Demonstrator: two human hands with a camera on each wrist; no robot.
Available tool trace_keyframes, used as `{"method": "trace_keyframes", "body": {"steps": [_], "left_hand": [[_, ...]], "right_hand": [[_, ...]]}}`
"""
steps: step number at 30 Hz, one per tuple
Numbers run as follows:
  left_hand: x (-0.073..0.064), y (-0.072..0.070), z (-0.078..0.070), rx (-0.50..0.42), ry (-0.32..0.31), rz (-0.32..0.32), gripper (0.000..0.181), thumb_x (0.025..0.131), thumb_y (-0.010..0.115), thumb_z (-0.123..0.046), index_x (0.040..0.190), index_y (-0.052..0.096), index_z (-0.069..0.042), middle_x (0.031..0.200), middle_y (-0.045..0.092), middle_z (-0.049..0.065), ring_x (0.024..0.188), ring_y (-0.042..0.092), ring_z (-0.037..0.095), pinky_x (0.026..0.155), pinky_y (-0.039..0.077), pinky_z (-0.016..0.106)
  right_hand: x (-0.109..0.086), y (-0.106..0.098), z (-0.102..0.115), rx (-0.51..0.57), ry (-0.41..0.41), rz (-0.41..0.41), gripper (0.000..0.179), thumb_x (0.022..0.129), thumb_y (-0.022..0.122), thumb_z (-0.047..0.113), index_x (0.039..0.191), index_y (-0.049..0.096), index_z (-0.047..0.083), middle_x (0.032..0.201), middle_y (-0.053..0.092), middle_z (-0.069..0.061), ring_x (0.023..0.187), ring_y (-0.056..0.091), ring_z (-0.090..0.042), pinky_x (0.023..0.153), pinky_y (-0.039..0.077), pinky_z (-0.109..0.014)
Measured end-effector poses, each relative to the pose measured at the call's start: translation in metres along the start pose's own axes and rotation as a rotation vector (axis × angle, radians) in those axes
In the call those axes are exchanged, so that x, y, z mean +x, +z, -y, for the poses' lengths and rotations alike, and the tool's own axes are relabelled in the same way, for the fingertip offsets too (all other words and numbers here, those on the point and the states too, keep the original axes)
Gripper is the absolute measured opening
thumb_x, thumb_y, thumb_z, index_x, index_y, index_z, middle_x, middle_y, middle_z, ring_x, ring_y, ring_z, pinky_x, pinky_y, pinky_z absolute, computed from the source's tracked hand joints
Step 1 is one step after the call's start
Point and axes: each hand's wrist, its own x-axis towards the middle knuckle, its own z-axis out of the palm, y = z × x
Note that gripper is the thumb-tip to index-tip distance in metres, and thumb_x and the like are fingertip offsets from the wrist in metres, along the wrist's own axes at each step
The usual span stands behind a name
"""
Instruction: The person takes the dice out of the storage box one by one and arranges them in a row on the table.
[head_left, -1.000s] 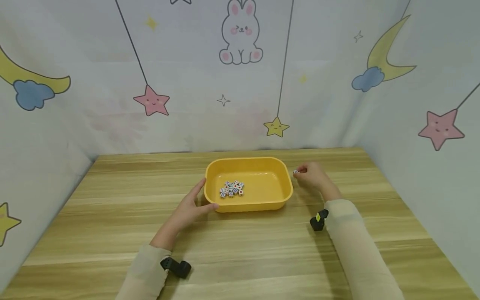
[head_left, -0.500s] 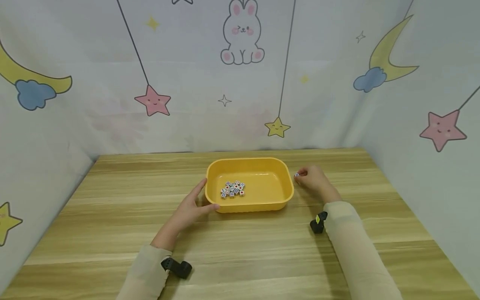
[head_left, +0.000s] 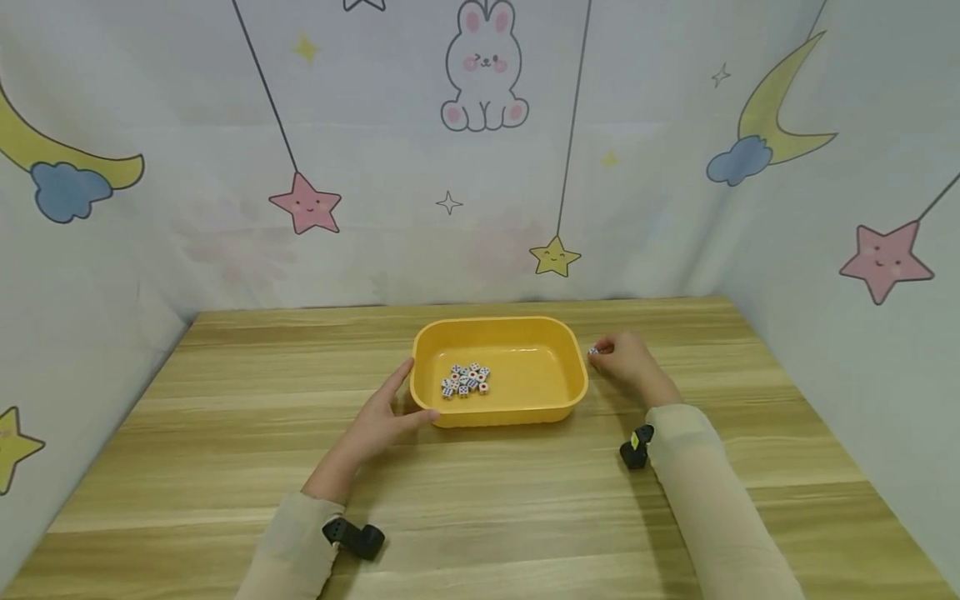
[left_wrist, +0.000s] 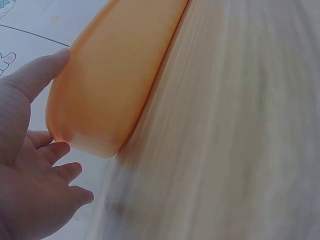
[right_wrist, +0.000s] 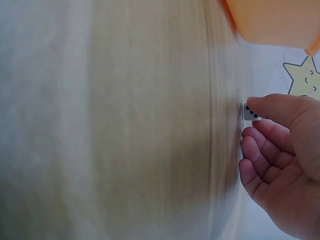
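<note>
Pinching a die, perhaps half hidden, the right hand.

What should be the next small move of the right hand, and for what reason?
Probably the right hand should lift the die over the rim of the yellow tray: it pinches this die outside the tray's right end, other dice lie inside, and the left hand touches the tray's opposite end.
</note>
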Motion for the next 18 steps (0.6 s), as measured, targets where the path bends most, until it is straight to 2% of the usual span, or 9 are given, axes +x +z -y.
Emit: {"method": "trace_keyframes", "body": {"steps": [18], "left_hand": [[0.0003, 0.0, 0.0029, -0.003, 0.014, 0.002, 0.099, 0.082, 0.076, -0.038, 0.156, 0.013, -0.022, 0.162, 0.009, 0.009, 0.148, 0.003, 0.035, 0.115, 0.01, 0.06]], "right_hand": [[0.0003, 0.0018, 0.0001, -0.016, 0.023, 0.007, 0.031, 0.092, 0.061, 0.019, 0.108, 0.064, -0.008, 0.106, 0.065, -0.022, 0.098, 0.059, -0.031, 0.089, 0.05, -0.044]]}}
